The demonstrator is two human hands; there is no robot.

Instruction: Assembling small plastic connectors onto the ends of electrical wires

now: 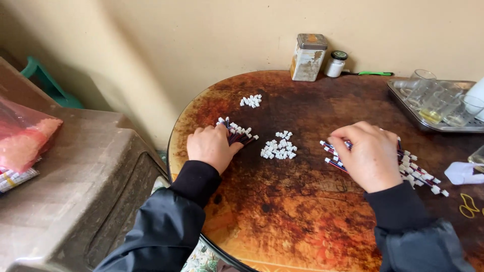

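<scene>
My left hand rests on a small bundle of thin dark wires with white plug ends at the left of the round brown table, its fingers curled over them. My right hand covers a larger spread of the same wires, fingertips pinching at the ends near its left side. Between the hands lies a heap of small white plastic connectors. A second, smaller heap of white connectors lies farther back.
A metal tray with clear glasses sits at the back right. A worn tin and a small jar stand against the wall. Yellow rubber bands lie at the right edge. A brown plastic cabinet with a pink bag stands left.
</scene>
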